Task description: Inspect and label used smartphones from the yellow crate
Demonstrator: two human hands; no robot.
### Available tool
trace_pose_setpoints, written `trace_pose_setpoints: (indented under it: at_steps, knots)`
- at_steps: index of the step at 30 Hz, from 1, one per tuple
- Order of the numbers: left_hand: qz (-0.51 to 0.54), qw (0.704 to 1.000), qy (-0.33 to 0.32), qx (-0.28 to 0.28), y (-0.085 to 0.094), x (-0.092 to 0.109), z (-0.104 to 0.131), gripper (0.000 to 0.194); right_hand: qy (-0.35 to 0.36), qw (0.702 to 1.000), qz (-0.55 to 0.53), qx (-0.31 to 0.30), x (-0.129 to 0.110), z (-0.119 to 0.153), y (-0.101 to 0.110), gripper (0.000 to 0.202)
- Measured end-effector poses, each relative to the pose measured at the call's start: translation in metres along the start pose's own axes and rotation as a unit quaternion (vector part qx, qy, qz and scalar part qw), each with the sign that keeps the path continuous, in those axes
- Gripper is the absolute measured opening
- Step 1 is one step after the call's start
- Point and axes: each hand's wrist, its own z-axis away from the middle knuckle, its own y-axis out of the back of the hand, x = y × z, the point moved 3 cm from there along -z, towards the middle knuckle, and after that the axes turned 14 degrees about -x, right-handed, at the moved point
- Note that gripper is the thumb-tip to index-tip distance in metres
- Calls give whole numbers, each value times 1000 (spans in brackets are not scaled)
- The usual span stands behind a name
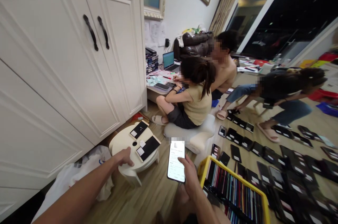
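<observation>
My right hand (190, 172) grips a phone (176, 162) with a bright white screen, its thumb over the right edge of the display. Over the front left of a small round cream stool (120, 139) is my left hand (126, 157); its fingers are partly bunched and blurred, so I cannot make out whether they are apart. Two dark-screened phones lie on the stool: a smaller one (139, 129) at the back and a larger one (150, 147) nearer, to the right of my left hand. White labels are on both.
A yellow crate (264, 203) packed with phones stands right of my right hand. Rows of phones (236, 153) cover the floor beyond. Three people sit or bend ahead, one beside a low table (155, 91) with a laptop (170, 62). White cabinets (113, 41) and plastic bags (76, 178) are left.
</observation>
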Motion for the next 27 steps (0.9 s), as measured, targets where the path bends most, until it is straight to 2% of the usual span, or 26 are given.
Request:
trace_pose_setpoints:
  at_steps: [16,27]
  knots:
    - [-10,1000,-15,0,0,-8,-16,74,1,1000,-13,-9,5,-5,4,54]
    - [2,1000,-12,9,0,-6,-9,78,-1,1000,-6,-6,7,-6,7,59]
